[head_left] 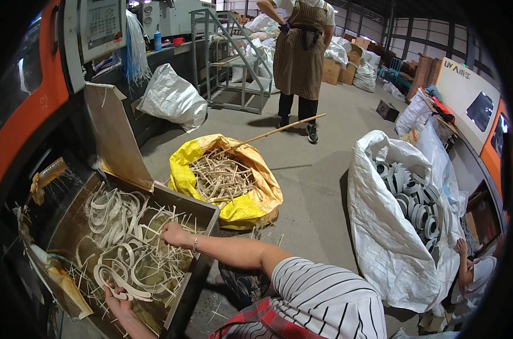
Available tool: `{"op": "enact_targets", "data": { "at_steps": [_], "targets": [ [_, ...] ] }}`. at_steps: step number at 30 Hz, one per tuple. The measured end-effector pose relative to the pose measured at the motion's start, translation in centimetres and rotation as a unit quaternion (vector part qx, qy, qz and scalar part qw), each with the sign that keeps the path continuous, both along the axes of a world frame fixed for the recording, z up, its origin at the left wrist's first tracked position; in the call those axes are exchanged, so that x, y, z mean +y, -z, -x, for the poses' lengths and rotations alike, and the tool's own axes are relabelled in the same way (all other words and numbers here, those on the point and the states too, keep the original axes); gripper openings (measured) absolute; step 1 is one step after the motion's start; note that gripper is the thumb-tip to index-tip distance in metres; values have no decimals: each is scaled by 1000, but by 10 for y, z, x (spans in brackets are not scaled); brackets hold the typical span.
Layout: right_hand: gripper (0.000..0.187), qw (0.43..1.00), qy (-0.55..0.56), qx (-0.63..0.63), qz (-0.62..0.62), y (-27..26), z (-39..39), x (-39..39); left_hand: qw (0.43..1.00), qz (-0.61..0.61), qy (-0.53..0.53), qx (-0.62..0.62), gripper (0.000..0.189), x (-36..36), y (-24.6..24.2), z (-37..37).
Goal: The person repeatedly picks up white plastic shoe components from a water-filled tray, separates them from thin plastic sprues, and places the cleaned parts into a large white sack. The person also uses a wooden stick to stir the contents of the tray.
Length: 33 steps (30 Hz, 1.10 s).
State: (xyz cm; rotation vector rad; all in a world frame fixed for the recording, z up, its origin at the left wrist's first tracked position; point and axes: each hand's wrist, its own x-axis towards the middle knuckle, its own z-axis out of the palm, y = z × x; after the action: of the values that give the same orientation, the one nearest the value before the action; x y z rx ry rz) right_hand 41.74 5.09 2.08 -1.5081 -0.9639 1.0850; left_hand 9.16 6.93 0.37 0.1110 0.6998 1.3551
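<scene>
My left hand (120,298) grips several curved cream plastic strips (108,275) at the near end of a dark metal trough (182,288). My right hand (176,235), with a bracelet at the wrist, is closed over thin pale sticks at the trough's right side. Whether its fingers pinch one of them is hard to tell. Shallow water lies in the trough, with more curved strips (106,212) heaped at the far left. Loose thin plastic sticks (171,262) are scattered between and beyond my hands. Drops of water fall near a yellowed brush-like piece (51,171).
A yellow woven sack (262,205) full of sticks and strips adjoins the trough, a bamboo pole (277,129) leaning from it. At right stands a white sack (379,262) of grey ring-shaped parts (417,212). An aproned person (303,55) stands ahead; another person (478,271) is at far right.
</scene>
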Motion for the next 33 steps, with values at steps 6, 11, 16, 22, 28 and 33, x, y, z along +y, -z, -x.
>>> {"op": "enact_targets", "data": {
  "at_steps": [6, 11, 16, 22, 28, 33],
  "targets": [
    [16, 1000, -26, 5, 12, -3, 0, 0, 1000, -7, -5, 2, 25, 4, 5, 5],
    [16, 1000, -30, 0, 11, -4, 5, 0, 1000, -17, 2, -2, 25, 1, 1, 6],
    [15, 999, -23, -24, 5, 6, 5, 6, 1000, -21, 10, -9, 26, 3, 3, 8],
    [16, 999, -22, -35, 8, 0, 6, 4, 999, -30, 21, -18, 27, 6, 9, 15],
    [17, 999, -24, -41, 10, 3, 5, 5, 1000, -19, 14, -7, 26, 2, 5, 12],
    [17, 997, -38, -62, 15, 7, 4, 7, 1000, -12, 5, 6, 27, 0, 2, 10]
  ]
}}
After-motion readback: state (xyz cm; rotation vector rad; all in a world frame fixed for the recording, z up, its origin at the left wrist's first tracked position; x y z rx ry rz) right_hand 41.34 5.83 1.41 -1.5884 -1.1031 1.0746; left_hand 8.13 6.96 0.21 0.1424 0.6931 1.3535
